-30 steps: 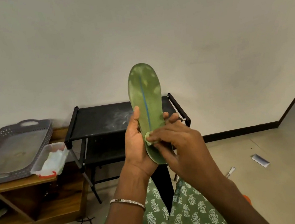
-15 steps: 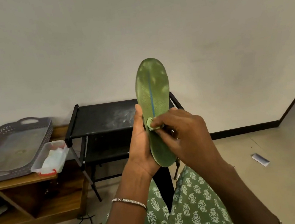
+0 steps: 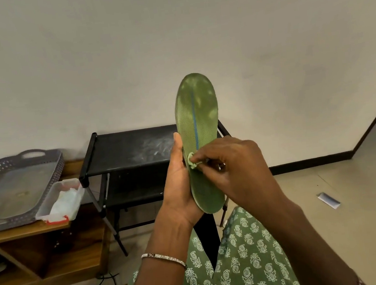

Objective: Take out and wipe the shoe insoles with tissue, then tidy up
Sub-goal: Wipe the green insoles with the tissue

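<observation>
Green insole [image 3: 197, 117] stands upright, heel gripped by the left hand [image 3: 178, 190], right hand [image 3: 230, 168] pinching tissue [image 3: 191, 161] mid-length (toe above, unwiped).

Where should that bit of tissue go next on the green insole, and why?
Probably up toward the toe: the right hand pinches the tissue midway up the insole, pale patches show above it, and the left hand grips the heel end.

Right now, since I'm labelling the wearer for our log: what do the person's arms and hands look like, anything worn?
Both forearms are bare, with no sleeves in view, and neither the left hand nor the right hand wears a glove. A thin silver-coloured bracelet circles the left wrist.
</observation>
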`<action>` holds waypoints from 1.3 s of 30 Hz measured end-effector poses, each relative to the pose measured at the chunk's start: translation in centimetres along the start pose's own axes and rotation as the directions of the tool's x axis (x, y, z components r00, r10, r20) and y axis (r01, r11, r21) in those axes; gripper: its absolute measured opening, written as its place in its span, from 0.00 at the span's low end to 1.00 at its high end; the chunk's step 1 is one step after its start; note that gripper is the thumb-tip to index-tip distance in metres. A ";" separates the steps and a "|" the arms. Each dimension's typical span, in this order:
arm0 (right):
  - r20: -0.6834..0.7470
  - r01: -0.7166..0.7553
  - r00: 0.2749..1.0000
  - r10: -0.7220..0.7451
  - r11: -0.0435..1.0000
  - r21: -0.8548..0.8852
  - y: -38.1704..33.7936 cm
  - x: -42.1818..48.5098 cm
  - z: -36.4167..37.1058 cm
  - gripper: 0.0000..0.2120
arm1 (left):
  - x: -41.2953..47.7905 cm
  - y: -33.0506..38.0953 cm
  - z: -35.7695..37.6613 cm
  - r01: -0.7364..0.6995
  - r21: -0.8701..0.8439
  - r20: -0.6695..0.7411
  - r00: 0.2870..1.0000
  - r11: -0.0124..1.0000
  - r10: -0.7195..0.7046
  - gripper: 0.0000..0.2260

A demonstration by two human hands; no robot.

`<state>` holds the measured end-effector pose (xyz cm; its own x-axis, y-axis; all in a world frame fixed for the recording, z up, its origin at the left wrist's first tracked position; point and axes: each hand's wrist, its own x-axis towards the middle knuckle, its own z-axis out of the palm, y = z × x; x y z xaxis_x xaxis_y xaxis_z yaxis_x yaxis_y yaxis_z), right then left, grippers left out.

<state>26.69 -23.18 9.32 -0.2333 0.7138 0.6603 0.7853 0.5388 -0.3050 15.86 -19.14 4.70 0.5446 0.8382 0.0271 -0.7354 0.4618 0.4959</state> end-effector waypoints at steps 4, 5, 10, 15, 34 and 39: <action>0.273 -0.067 0.961 0.034 0.991 0.113 -0.3 -1.7 -1.1 0.06 | 0.0 0.4 -0.5 0.046 -0.002 -0.021 0.999 0.999 -0.046 0.37; 0.342 -0.090 0.939 0.042 0.988 0.125 -0.3 -1.9 -1.5 0.06 | 0.1 0.5 -0.5 0.053 -0.013 -0.015 0.998 0.998 -0.054 0.37; 0.374 -0.120 0.924 0.078 0.989 0.091 0.2 -1.0 -2.5 0.06 | 0.1 -0.4 0.3 0.085 -0.018 -0.001 0.996 0.996 -0.085 0.36; -0.016 -0.118 0.993 0.118 0.992 0.033 1.2 0.1 -0.9 0.05 | 0.0 -1.4 0.9 0.048 -0.063 -0.005 0.999 0.997 -0.048 0.30; -0.058 -0.209 0.975 0.215 0.973 0.101 0.3 -2.3 -0.3 0.16 | 0.1 -0.8 0.1 0.053 -0.023 0.018 0.998 0.998 -0.052 0.30; 0.226 -0.216 0.953 0.202 0.976 0.038 -0.2 -2.4 -1.7 0.09 | 0.2 -0.4 -0.4 0.090 0.007 0.004 0.996 0.996 -0.090 0.37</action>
<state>28.11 -25.71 8.99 -0.1930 0.8902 0.4127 0.7950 0.3884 -0.4660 16.11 -19.05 4.16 0.6099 0.7924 -0.0141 -0.6809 0.5330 0.5024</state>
